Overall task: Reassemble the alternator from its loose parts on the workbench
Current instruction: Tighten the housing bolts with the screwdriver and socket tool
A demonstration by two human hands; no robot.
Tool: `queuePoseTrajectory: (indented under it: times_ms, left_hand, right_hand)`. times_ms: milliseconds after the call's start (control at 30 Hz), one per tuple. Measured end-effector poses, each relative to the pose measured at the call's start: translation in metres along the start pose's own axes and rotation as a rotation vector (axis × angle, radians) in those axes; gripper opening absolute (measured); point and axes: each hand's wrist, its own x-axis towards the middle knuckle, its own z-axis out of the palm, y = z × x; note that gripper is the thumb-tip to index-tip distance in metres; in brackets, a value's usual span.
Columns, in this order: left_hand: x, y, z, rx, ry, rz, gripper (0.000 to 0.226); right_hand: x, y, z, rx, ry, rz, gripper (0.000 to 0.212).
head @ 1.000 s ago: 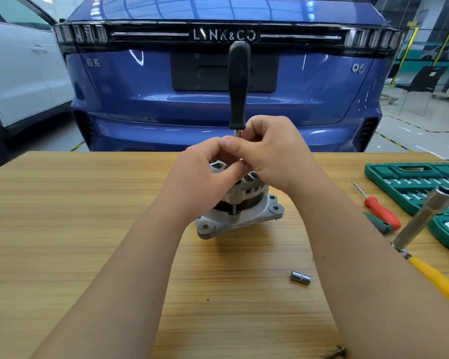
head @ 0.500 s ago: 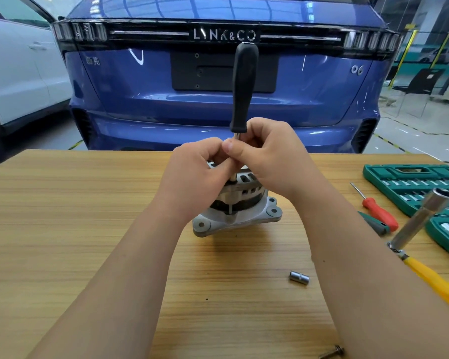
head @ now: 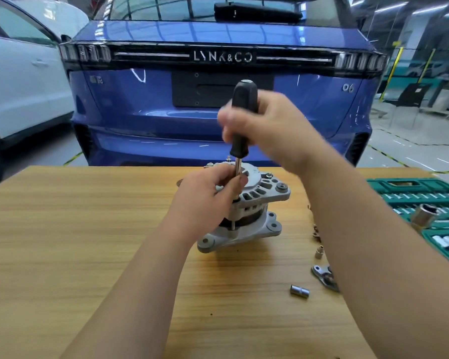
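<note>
- Head view: wooden workbench (head: 88, 255), with a blue car (head: 166, 130) behind it.
- Upright alternator (head: 257, 193) stands mid-bench.
- Blurred right hand (head: 270, 130) grips the black-handled driver (head: 244, 99) above the alternator.
- Curled left hand (head: 205, 203) pinches the driver shaft at the alternator's top.
- Loose socket (head: 299, 291) lies right of the alternator.

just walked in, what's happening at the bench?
A person is working on the alternator, which stands upright on the workbench. The right hand, blurred, grips the handle of a black-handled driver; the left hand pinches its shaft just above the housing's near edge, apparently over a through bolt. A loose socket lies on the bench, and a green socket case sits to the right.
</note>
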Motion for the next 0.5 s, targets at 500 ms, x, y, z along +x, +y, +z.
queuePoseTrajectory:
  times_ms: [500]
  left_hand:
    - [-0.004,0.0,-0.003,-0.013,-0.004,-0.025,0.024]
  right_hand:
    - [0.025,-0.013,0.027,0.269,0.035,0.053,0.026]
